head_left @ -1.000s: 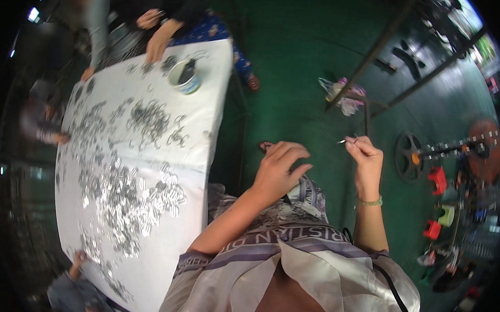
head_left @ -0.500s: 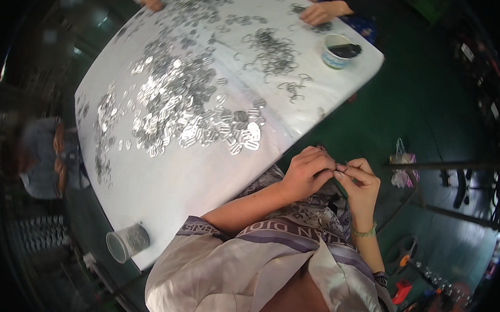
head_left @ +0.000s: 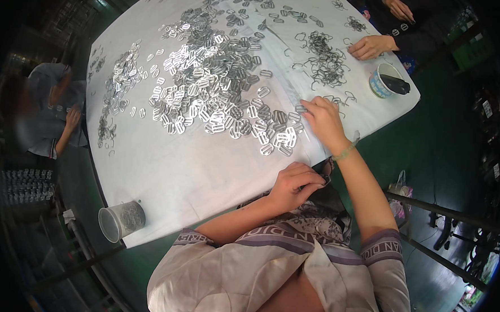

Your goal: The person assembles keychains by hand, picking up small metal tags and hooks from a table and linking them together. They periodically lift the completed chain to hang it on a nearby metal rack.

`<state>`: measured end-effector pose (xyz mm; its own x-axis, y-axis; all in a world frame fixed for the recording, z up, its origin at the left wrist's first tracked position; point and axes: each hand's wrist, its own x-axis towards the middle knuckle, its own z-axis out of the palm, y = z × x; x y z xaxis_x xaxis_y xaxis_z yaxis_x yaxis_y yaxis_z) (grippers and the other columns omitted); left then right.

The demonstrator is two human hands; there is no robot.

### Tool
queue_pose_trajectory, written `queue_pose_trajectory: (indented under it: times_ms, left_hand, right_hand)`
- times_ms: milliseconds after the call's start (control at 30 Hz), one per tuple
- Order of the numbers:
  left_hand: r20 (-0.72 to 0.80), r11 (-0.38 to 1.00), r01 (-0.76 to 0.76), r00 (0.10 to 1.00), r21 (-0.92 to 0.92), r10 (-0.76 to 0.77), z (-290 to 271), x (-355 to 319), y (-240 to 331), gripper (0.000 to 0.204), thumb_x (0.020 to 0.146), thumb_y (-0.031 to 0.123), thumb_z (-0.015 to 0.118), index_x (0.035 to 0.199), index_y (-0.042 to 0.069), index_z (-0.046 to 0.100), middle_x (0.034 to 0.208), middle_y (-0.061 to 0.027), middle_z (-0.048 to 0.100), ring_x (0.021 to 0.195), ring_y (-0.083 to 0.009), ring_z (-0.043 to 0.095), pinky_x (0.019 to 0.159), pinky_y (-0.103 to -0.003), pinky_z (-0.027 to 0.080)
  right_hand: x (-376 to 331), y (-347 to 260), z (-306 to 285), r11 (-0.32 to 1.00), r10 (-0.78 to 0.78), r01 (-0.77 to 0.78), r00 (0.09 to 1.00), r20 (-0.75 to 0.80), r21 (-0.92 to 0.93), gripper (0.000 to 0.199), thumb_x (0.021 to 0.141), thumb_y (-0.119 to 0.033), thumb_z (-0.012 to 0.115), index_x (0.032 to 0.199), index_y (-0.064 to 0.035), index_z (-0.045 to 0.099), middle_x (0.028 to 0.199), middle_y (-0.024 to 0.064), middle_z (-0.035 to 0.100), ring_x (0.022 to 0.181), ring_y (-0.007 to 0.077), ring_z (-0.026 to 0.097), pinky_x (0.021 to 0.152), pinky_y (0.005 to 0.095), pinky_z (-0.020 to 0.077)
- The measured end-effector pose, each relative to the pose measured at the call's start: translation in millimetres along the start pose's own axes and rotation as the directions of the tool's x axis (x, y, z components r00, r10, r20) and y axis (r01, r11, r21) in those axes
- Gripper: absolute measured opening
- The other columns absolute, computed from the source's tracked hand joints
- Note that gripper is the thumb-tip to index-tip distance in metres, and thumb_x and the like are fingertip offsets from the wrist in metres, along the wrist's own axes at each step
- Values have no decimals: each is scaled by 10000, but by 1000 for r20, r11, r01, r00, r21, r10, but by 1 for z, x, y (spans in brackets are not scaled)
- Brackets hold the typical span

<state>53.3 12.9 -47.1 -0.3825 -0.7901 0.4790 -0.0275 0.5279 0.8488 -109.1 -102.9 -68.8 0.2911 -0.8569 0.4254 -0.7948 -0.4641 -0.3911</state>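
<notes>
cup (head_left: 121, 221): clear plastic, lower left of frame, lying on its side right at the table's edge, small metal bits inside. Risk: a nudge to the cloth rolls it off and spills them.
table (head_left: 164, 168): white cover fills upper centre; the bare strip near the person is narrow, so anything dragged toward the edge can drop to the floor.
buckles (head_left: 219, 103): flat silver metal buckles, dense heap in frame centre, thinner scatter toward upper left. Loose and overlapping; a sweep of the wrist would push several off.
left hand (head_left: 294, 184): centre, just below the table's edge, curled into a narrow fist over the lap. Cannot tell if it holds anything; a small part could slip out unseen.
right hand (head_left: 322, 117): right of centre, palm down on the table, fingertips (head_left: 304, 108) touching a buckle at the heap's right fringe; fingers loosely spread, not clamped. Risk: picking two stuck together.
wire hooks (head_left: 325, 61): upper right, tangled pile; snag risk.
tub (head_left: 387, 81): far right, near the corner, beside another person's hand (head_left: 371, 46).
</notes>
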Motion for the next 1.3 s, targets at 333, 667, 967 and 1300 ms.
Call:
queue_pose_trajectory:
  times_ms: [333,667,967,1300]
  left_hand:
    - [-97,992,124,988,-4,-124,-8,18,-12,124,762,-35,737,856,36,701,833,-78,701,757,-214,658,703,-307,504]
    - [-21,974,194,980,-120,-198,2,43,-5,92,793,-39,717,870,1,688,823,-80,688,777,-169,660,725,-278,505]
    - [86,948,238,971,-210,-225,0,45,-4,90,792,-21,726,867,-1,683,831,-69,693,796,-135,645,755,-271,502]
    - [167,913,347,934,-214,-315,-3,45,-14,93,795,-16,733,876,1,690,848,-49,703,801,-111,632,759,-264,500]
  right_hand:
    - [-18,-22,-42,389,582,-583,756,300,714,96,830,-44,713,899,10,672,711,17,645,616,64,536,558,222,404]
    - [-62,-57,-103,312,613,-483,760,215,818,101,847,-44,725,903,17,667,748,-45,600,626,5,463,536,178,341]
    - [-68,-57,-100,413,601,-445,789,129,795,98,843,-36,727,901,15,668,746,-41,613,634,1,491,549,174,374]
    - [-65,-51,-103,410,606,-417,789,99,811,88,838,-34,723,894,9,670,747,-32,613,646,17,501,566,187,391]
